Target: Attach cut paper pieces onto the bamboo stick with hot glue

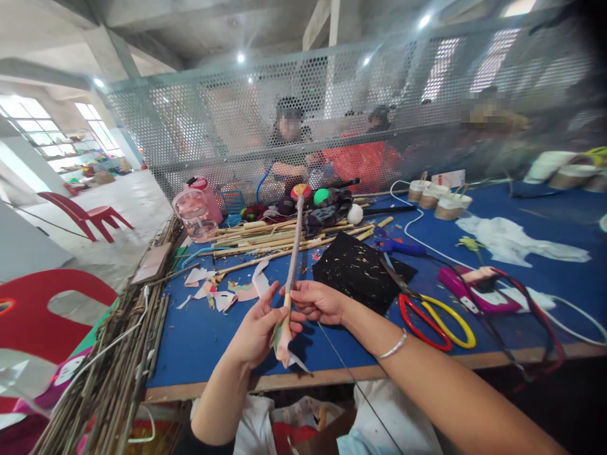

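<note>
A long stick, wrapped in grey-brown material along most of its length, points away from me over the table. A red and yellow ball appears at its far end. My left hand holds the near part of the stick, its thumb lying along it. Torn pinkish and green paper covers that near end. Beside the stick, my right hand has its fingers pinched on a thin dark cord, which runs down to my lap. The exact point where the cord meets the stick is hidden by the fingers.
Scissors with red and yellow handles lie right, near a black sheet, a blue glue gun and a purple device. Thin sticks lie behind paper scraps. A perforated metal screen stands behind; people sit beyond.
</note>
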